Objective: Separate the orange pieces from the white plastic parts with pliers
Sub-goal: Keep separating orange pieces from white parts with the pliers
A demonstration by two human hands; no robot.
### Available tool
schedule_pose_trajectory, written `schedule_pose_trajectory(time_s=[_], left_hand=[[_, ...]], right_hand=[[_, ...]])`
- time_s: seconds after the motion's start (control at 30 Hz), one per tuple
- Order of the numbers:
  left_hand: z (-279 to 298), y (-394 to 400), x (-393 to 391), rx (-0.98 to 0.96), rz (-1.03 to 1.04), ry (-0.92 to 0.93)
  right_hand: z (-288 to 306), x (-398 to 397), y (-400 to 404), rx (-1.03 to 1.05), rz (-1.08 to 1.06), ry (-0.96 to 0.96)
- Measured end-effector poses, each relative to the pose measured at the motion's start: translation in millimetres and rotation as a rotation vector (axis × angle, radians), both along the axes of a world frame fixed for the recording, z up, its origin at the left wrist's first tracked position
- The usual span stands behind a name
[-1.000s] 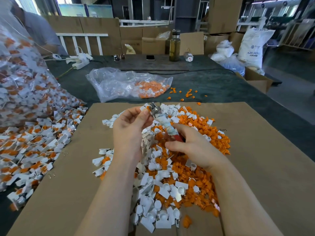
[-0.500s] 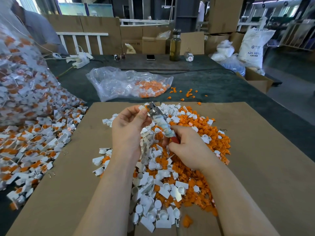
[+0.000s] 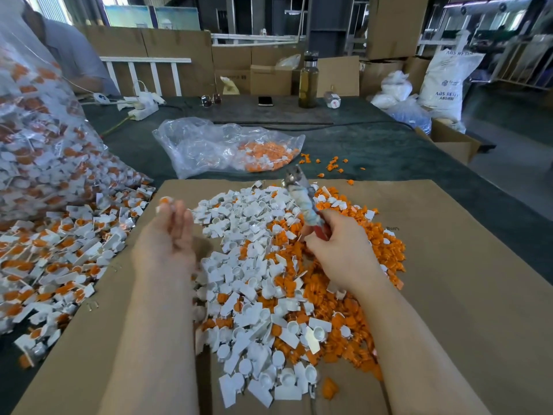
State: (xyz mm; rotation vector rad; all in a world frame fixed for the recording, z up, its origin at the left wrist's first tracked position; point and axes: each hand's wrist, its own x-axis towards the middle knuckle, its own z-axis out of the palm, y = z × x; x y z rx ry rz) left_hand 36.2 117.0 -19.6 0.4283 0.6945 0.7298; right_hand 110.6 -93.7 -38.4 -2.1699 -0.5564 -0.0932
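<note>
A person's right hand [image 3: 338,250] grips the taped handles of a pair of pliers [image 3: 302,199], whose metal head points up and away from the wrist, above the far edge of the heap; whether the jaws are parted cannot be told. The left hand [image 3: 167,238], blurred, hangs to the left of the pliers with fingers extended toward a white part with an orange piece [image 3: 164,202] at its fingertips; whether the fingers pinch it cannot be told. Between and below the two hands lies a heap of white plastic parts [image 3: 254,295], and under and to the right of the right hand spreads a mass of loose orange pieces [image 3: 377,244], all on a sheet of brown cardboard [image 3: 463,295]. Left of the left hand, unseparated white-and-orange parts [image 3: 59,259] spill from a large clear bag [image 3: 36,139]. Beyond both hands a smaller clear bag [image 3: 221,145] holds more orange pieces on the dark green table [image 3: 374,145], with a few strays scattered just to its right. Farther off stand a bottle [image 3: 308,82], a phone [image 3: 265,100], sunglasses [image 3: 211,100] and a white power strip [image 3: 143,107], backed by cardboard boxes [image 3: 269,76].
</note>
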Motion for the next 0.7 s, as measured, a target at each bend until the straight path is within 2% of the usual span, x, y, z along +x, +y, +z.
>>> schedule_pose_trajectory(time_s=[0.13, 0.33, 0.43, 0.6, 0.67, 0.7], left_hand=[[-7.4, 26.1, -3.6, -0.261, 0.195, -0.099], [-11.2, 32.9, -4.0, -0.387, 0.356, -0.237], [-9.5, 30.7, -4.8, -0.348, 0.389, -0.291], [-5.0, 23.3, -6.1, -0.253, 0.302, -0.285], [-4.0, 21.9, -5.0, -0.183, 0.225, -0.142], [-3.1, 21.6, -4.0, -0.103, 0.158, 0.0]], right_hand=[[-1.9, 6.1, -6.9, 0.033, -0.116, 0.018], [-3.2, 12.3, -11.5, -0.087, -0.172, 0.019], [-4.3, 11.7, -11.0, -0.2, -0.152, -0.014], [-6.7, 7.6, -3.6, -0.372, -0.062, -0.045], [-7.6, 6.9, -3.0, -0.433, -0.062, -0.064], [-8.0, 7.2, -3.9, -0.461, -0.062, -0.077]])
